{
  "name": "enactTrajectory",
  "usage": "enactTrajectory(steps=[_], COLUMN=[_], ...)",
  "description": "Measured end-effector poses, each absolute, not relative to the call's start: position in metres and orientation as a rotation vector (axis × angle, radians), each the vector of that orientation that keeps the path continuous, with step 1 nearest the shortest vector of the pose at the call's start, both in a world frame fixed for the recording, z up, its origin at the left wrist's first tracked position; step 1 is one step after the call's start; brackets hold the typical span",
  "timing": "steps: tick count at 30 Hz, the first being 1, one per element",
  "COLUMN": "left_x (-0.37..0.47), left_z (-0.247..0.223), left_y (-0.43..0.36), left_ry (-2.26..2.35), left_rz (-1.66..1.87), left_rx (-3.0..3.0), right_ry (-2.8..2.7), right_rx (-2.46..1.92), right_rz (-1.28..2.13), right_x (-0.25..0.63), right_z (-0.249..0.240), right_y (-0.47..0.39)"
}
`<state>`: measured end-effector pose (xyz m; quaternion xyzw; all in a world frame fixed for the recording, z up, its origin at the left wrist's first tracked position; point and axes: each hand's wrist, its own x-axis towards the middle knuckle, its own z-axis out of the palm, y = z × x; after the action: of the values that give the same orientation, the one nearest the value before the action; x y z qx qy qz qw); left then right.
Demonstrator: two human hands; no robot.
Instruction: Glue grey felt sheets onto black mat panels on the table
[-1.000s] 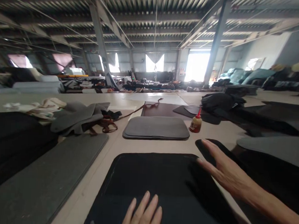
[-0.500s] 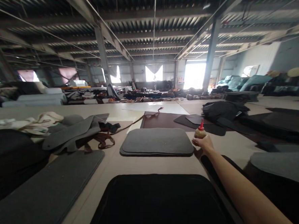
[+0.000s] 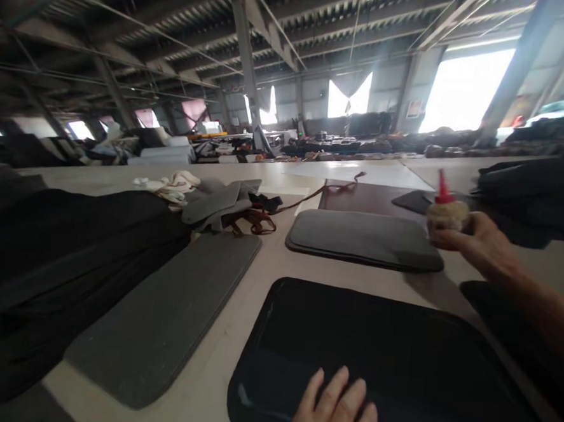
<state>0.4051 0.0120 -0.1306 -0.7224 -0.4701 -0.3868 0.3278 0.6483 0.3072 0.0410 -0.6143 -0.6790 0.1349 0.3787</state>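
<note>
My right hand (image 3: pixel 476 239) is wrapped round a yellowish glue-type bottle (image 3: pixel 447 215) with a red pointed nozzle, held upright at the right corner of a stack of grey rounded panels (image 3: pixel 364 235). Over a glossy black panel with rounded corners (image 3: pixel 374 331), at the bottom of the view, is my left hand (image 3: pixel 334 411), palm down with its fingers apart and nothing in them. Whether its fingertips touch the panel I cannot tell.
Long grey panels (image 3: pixel 170 319) and a pile of black material (image 3: pixel 78 256) lie at the left. Grey scraps with a brown strap (image 3: pixel 262 222) are behind them. A dark bundle (image 3: pixel 532 188) sits at the right back.
The camera view has turned right and tilted down. The bottle is raised from the table in my right hand and looks closer. My left hand has come into view over the black panel.
</note>
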Motion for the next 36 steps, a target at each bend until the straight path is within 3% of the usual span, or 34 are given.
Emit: enactTrajectory(steps=[6,9,14,19,24,36], left_x=[0.404,0.391,0.377,0.355,0.328,0.323], left_z=[-0.136,-0.110,-0.060,-0.031,-0.041,-0.058], left_y=[-0.001,-0.008,-0.014,-0.004,0.018,0.021], left_ry=[-1.465,-1.558,-1.675,-1.874,-2.263,-2.360], left_rz=[-0.879,-0.675,-0.616,-0.578,-0.393,-0.290], left_rx=[-2.095,-2.449,-2.745,-2.606,-2.319,-2.320], right_ry=[-2.303,-2.434,-2.512,-2.431,-2.467,-2.610], right_rx=[-1.455,-1.392,-1.210,-0.985,-0.897,-0.900], right_rz=[0.597,0.626,0.599,0.465,0.372,0.188], right_x=[0.592,0.566,0.532,0.507,0.490,0.474], right_z=[0.053,0.051,0.048,0.039,0.033,0.038], right_y=[0.230,0.202,0.182,0.176,0.176,0.185])
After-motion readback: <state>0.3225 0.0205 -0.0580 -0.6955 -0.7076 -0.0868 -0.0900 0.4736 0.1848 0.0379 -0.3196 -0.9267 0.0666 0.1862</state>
